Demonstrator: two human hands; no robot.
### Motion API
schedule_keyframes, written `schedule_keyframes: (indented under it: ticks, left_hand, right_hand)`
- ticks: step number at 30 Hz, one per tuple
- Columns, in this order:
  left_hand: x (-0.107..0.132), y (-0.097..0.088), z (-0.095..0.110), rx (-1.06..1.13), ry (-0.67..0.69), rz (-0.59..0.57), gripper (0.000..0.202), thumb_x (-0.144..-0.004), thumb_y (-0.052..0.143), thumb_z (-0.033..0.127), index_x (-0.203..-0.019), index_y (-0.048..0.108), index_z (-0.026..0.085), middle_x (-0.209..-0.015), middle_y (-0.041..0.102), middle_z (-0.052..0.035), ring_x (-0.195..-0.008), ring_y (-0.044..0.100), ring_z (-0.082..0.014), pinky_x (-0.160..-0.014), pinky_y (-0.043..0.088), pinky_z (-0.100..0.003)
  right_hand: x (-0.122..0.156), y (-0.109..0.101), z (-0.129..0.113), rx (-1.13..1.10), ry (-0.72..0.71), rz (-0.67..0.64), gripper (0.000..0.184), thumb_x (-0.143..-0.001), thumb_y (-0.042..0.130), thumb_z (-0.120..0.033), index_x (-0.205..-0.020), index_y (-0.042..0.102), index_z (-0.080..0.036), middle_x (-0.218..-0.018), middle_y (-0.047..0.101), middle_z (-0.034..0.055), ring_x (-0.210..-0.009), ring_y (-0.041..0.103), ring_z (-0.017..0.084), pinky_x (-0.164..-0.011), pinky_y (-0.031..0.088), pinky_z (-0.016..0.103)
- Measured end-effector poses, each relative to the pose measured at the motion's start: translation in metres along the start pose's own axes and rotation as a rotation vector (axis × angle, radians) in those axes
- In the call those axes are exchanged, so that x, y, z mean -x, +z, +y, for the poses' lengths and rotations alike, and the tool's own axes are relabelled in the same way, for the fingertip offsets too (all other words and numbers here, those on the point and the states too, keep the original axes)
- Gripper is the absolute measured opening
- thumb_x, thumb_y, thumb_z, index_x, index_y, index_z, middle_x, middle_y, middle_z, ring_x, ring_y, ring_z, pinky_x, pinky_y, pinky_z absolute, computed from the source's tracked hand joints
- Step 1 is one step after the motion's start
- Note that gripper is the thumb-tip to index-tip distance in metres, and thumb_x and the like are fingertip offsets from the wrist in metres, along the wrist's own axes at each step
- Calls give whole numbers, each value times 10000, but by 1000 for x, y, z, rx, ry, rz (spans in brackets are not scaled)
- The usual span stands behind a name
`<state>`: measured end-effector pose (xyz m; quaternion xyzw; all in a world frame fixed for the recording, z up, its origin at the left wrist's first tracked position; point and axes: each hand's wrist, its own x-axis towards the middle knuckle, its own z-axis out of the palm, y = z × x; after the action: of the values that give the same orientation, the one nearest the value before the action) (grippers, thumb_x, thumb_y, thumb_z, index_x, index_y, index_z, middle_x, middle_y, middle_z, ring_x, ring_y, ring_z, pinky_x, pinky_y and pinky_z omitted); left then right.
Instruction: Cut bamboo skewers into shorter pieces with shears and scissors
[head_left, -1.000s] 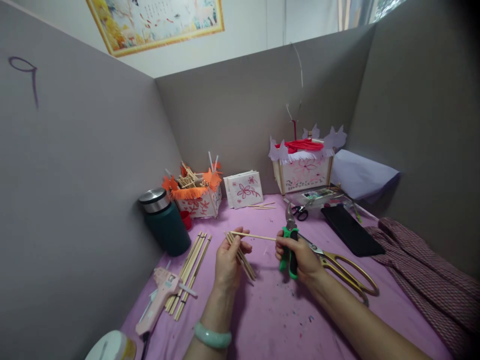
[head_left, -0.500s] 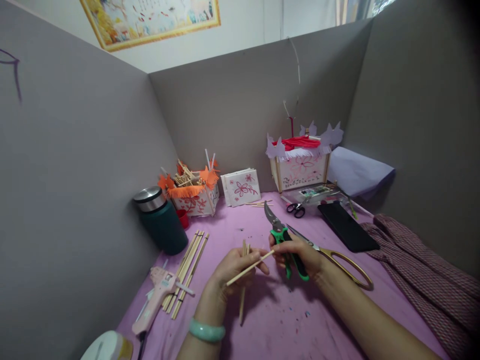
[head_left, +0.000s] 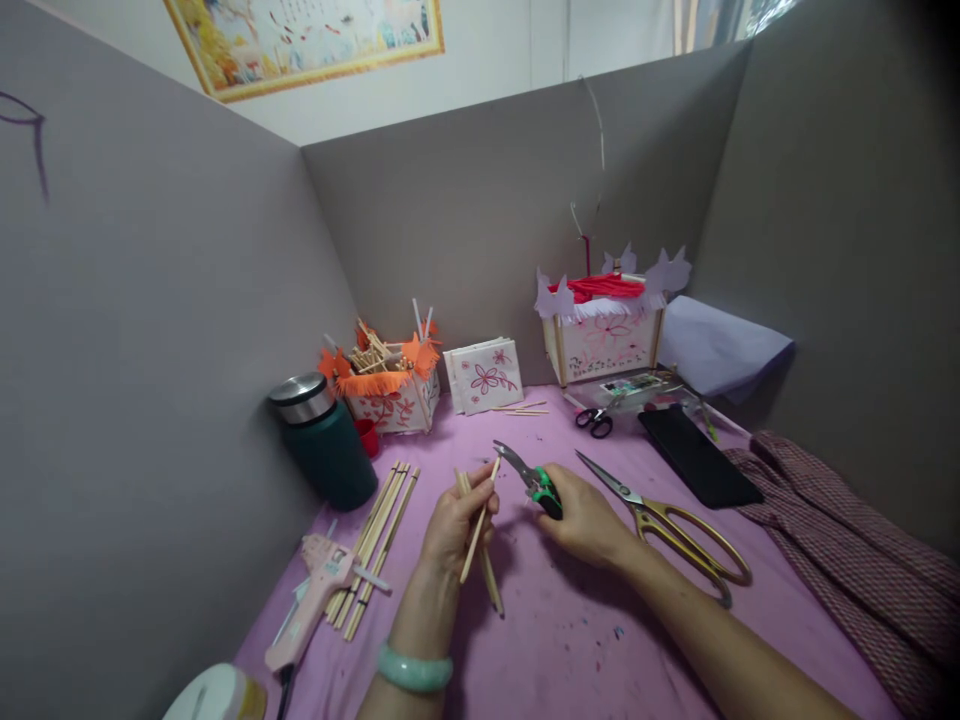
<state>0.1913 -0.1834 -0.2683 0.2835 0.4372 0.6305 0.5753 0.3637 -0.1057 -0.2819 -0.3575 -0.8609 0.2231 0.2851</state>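
Note:
My left hand (head_left: pixel 454 525) is closed round a few thin wooden sticks (head_left: pixel 480 545), one tilted up toward the cutter. My right hand (head_left: pixel 581 520) grips green-handled pruning shears (head_left: pixel 529 478), whose blades point left and sit at the upper tip of that stick. Both hands hover just above the pink table mat (head_left: pixel 555 640). A green bangle (head_left: pixel 414 670) circles my left wrist.
Loose sticks (head_left: pixel 375 545) and a pink glue gun (head_left: pixel 319 590) lie left. A dark green flask (head_left: pixel 326 440) stands by the left wall. Gold scissors (head_left: pixel 667 525), small black scissors (head_left: pixel 596 420), a black phone (head_left: pixel 697 455), two paper lanterns (head_left: pixel 604 325) (head_left: pixel 390 385) and checked cloth (head_left: pixel 847 560) lie right and back.
My left hand turned the stick from lying level to standing more upright. The shears swung left and down, so their blades now meet the stick's top end.

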Motion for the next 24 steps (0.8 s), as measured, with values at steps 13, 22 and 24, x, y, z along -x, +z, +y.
schedule_keyframes:
  ticks: [13, 22, 24]
  left_hand:
    - [-1, 3, 0, 19, -9, 24, 605, -661, 736, 289, -1195, 540, 84, -518, 501, 66, -327, 320, -20, -338, 247, -165]
    - [-1, -1, -4, 35, -14, 38, 608, -648, 746, 293, -1189, 546, 98, -503, 478, 79, -331, 315, -20, -337, 242, -161]
    - [-1, 0, -3, 29, -5, 36, 609, -649, 743, 293, -1188, 542, 95, -506, 486, 76, -330, 322, -23, -338, 251, -163]
  right_hand:
    - [3, 10, -2, 165, 17, 41, 225, -700, 552, -197, -915, 487, -189, -943, 563, 73, -863, 488, 208, -756, 344, 289]
    - [1, 20, -1, 164, 110, 0, 202, -680, 548, -159, -852, 451, -203, -816, 592, 37, -718, 511, 170, -616, 283, 252]
    - [0, 22, -1, 153, 156, -22, 186, -697, 542, -166, -855, 452, -205, -757, 597, 24, -679, 517, 167, -592, 261, 251]
